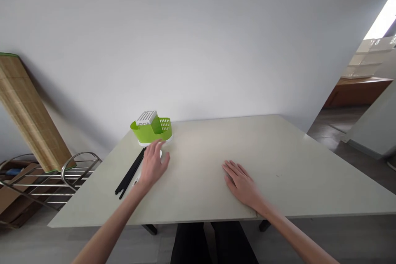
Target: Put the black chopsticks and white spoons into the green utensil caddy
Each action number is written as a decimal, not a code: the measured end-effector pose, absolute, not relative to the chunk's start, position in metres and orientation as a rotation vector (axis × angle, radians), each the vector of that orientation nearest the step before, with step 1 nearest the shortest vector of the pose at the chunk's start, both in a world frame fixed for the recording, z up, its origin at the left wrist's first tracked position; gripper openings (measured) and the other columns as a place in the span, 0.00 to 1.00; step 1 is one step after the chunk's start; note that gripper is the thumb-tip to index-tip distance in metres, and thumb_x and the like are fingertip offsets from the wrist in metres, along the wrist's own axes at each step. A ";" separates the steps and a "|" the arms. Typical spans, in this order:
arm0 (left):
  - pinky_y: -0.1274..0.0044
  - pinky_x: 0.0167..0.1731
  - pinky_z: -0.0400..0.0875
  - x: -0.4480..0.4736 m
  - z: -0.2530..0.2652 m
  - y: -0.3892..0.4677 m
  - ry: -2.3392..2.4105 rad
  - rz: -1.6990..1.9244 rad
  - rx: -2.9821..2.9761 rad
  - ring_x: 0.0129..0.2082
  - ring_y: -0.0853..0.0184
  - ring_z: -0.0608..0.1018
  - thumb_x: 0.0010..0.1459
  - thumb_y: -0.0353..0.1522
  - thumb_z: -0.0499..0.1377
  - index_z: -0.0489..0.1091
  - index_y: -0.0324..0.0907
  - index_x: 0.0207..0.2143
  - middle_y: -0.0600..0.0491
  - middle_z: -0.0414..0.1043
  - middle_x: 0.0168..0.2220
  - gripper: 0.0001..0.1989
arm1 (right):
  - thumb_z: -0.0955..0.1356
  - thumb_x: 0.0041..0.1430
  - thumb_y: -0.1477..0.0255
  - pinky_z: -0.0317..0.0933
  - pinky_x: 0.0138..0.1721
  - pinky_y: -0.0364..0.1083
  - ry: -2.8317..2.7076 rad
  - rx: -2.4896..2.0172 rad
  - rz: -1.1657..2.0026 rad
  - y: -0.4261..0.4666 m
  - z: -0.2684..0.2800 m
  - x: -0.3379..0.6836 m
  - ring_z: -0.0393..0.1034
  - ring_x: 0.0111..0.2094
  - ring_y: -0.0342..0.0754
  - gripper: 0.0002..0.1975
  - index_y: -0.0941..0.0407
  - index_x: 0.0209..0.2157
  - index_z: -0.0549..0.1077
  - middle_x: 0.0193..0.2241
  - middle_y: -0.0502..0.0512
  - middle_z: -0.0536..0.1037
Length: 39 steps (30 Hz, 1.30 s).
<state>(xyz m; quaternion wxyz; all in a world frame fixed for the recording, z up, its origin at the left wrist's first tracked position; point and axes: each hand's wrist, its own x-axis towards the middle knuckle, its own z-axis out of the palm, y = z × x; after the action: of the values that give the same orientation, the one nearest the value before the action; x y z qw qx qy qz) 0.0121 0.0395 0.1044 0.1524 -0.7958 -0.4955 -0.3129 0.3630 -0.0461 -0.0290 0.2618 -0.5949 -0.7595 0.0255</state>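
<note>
My left hand reaches over the left part of the table, fingers apart and nothing gripped. Partly hidden under it lies a white utensil, perhaps a spoon; its kind is hard to make out. Just left of that hand rest several black chopsticks in a bundle. Beyond the fingertips stands a green utensil caddy with a white slotted top and a white base. My right hand lies flat on the tabletop near the front edge, fingers stretched out, holding nothing.
The pale table backs onto a white wall. At the left, a metal rack stands beside the table with a rolled bamboo mat leaning over it. A cardboard box sits by the rack. A doorway opens at the right.
</note>
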 end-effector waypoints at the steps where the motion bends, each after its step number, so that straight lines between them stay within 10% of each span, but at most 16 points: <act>1: 0.55 0.64 0.63 0.008 0.113 0.053 -1.461 -0.935 -2.237 0.65 0.49 0.67 0.70 0.39 0.51 0.62 0.41 0.64 0.39 0.67 0.63 0.23 | 0.56 0.76 0.61 0.49 0.73 0.58 -2.053 -1.608 0.068 -0.046 -0.029 0.363 0.52 0.73 0.52 0.27 0.50 0.70 0.64 0.71 0.51 0.60; 10: 0.46 0.67 0.51 -0.040 0.155 0.151 -1.797 -0.803 -2.024 0.73 0.37 0.47 0.59 0.42 0.57 0.47 0.38 0.73 0.36 0.39 0.76 0.44 | 0.56 0.76 0.62 0.52 0.72 0.59 -2.041 -1.586 0.061 -0.048 -0.026 0.365 0.52 0.73 0.52 0.26 0.49 0.71 0.62 0.72 0.50 0.60; 21: 0.54 0.53 0.74 -0.052 0.169 0.173 -1.975 -0.503 -2.151 0.58 0.43 0.75 0.51 0.39 0.59 0.46 0.49 0.73 0.42 0.43 0.75 0.48 | 0.56 0.76 0.64 0.51 0.73 0.59 -2.031 -1.623 0.057 -0.048 -0.019 0.361 0.52 0.73 0.52 0.26 0.50 0.70 0.63 0.71 0.51 0.61; 39: 0.58 0.45 0.76 0.138 0.159 0.175 -1.648 -0.464 -2.569 0.49 0.46 0.79 0.50 0.37 0.63 0.47 0.50 0.74 0.40 0.40 0.75 0.51 | 0.55 0.76 0.65 0.49 0.73 0.60 -2.026 -1.614 0.145 -0.047 -0.014 0.363 0.49 0.74 0.53 0.26 0.51 0.71 0.63 0.72 0.52 0.58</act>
<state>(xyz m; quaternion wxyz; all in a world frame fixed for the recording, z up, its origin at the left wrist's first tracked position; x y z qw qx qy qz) 0.1382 0.1750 0.1594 0.0271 -0.8319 -0.5335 -0.1502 0.3631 -0.0475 -0.0135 0.2701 -0.5990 -0.7519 0.0538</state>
